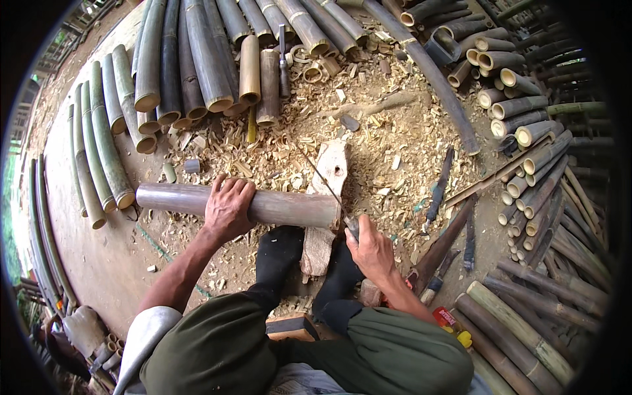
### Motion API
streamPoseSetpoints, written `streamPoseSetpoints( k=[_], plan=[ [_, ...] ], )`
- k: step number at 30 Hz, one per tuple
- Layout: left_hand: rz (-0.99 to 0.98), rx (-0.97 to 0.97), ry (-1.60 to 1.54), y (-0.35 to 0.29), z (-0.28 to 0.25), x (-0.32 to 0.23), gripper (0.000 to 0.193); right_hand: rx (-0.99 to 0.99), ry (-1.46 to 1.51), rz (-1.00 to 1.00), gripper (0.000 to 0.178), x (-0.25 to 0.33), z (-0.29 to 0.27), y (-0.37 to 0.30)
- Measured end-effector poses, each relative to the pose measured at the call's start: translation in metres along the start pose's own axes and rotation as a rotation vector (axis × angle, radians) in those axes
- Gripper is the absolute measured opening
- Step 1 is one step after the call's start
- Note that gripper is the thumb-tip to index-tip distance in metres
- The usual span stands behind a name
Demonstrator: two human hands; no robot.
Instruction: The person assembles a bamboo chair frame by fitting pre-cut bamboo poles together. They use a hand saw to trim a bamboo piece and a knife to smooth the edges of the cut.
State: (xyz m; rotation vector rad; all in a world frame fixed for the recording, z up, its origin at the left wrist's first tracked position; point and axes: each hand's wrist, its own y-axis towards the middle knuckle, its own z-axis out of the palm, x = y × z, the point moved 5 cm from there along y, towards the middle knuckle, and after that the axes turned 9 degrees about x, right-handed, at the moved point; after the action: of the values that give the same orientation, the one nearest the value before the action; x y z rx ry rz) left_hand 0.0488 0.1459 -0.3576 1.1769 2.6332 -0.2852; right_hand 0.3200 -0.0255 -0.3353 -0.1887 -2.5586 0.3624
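A thick dark bamboo length [289,205] lies crosswise in front of me, its right end resting over a pale, rough wooden block [331,164]. My left hand [229,207] is closed over the top of the bamboo, left of its middle. In my right hand [372,249] is the grey handle of a handsaw [324,179]. Its long, narrow blade shows nearly edge-on and slants up and left across the bamboo's right end. Whether the teeth are in the bamboo, I cannot tell. My dark-clad feet stand on either side of the block's near end.
Wood chips [388,125] cover the ground. Cut bamboo poles [204,59] lie in rows ahead and left, with stacked tubes [520,108] on the right. A chisel [284,66] stands among the far pieces. A dark sheathed blade [440,187] lies right of the block.
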Motion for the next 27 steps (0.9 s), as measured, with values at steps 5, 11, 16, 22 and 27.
streamPoseSetpoints(
  k=[5,11,16,22,27],
  plan=[
    [-0.026,0.025,-0.003,-0.005,0.004,0.004,0.053,-0.025,0.165,-0.085,0.026,0.050,-0.054,-0.001],
    [-0.017,0.031,0.002,-0.002,0.003,0.003,0.061,-0.007,0.100,-0.013,0.024,0.009,-0.011,0.002],
    [-0.025,0.026,0.005,-0.004,0.004,0.005,0.058,-0.050,0.075,-0.103,0.026,0.040,-0.046,0.004],
    [-0.012,0.035,-0.004,0.001,0.003,0.001,0.056,0.098,0.076,0.070,0.026,0.001,-0.006,0.004],
    [-0.025,0.014,-0.014,-0.008,0.005,0.004,0.055,0.082,0.120,0.020,0.025,0.012,-0.035,0.001]
  ],
)
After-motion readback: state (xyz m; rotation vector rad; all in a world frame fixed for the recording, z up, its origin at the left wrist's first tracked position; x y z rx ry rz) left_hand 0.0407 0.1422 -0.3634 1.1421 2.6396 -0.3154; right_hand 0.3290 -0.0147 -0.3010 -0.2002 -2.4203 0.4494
